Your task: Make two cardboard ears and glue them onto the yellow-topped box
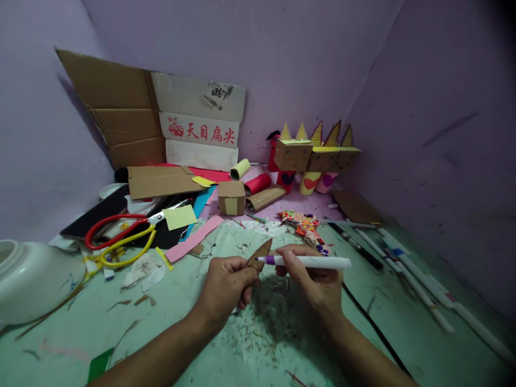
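Note:
Between the thumb and fingers of my left hand (230, 282) is a small pointed piece of brown cardboard (261, 252), its tip upward. My right hand (316, 279) is closed around a white marker pen (318, 262) with a purple end. That purple end points left and lies at the cardboard piece; whether it touches the surface I cannot tell. Both hands are above the green tabletop (181, 333). Beyond them stands a small cardboard box (231, 198) with a pale yellow patch on its front.
Red-and-yellow-handled scissors (121, 232) lie left, near a white bowl (36, 282). Box-headed cardboard figures (294, 156) stand at the back right. Several pens (403, 269) lie on the right, near a black cable (371, 322). A folded carton (197, 123) leans against the wall.

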Demonstrator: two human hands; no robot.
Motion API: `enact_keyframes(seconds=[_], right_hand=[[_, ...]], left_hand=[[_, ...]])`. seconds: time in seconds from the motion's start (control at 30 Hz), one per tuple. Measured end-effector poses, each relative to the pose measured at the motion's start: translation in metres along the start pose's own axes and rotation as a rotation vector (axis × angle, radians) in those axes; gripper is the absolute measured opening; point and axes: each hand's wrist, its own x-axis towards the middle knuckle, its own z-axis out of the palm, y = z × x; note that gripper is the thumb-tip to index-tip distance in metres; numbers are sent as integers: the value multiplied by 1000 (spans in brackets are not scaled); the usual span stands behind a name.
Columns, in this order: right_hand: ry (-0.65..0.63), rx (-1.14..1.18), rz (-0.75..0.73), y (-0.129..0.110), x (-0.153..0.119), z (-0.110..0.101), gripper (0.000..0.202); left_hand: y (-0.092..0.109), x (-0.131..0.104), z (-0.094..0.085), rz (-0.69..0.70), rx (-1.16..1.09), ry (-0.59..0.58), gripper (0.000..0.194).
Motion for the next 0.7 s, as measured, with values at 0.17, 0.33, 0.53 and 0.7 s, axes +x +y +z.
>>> enact_keyframes(seconds=[0.17, 0.33, 0.53, 0.7], right_hand=[[-74, -32, -23, 2, -1, 0, 15], [-107, -28, -60, 4, 0, 0, 14], [-129, -29, -78, 9, 1, -2, 12], [-97, -19, -58, 10, 2, -3, 12]], left_hand=[[2, -1, 0, 11, 24, 5, 23], [3, -2, -1, 19, 30, -6, 24], [2, -3, -1, 26, 40, -2, 26], [2, -4, -1, 36, 45, -1, 23]])
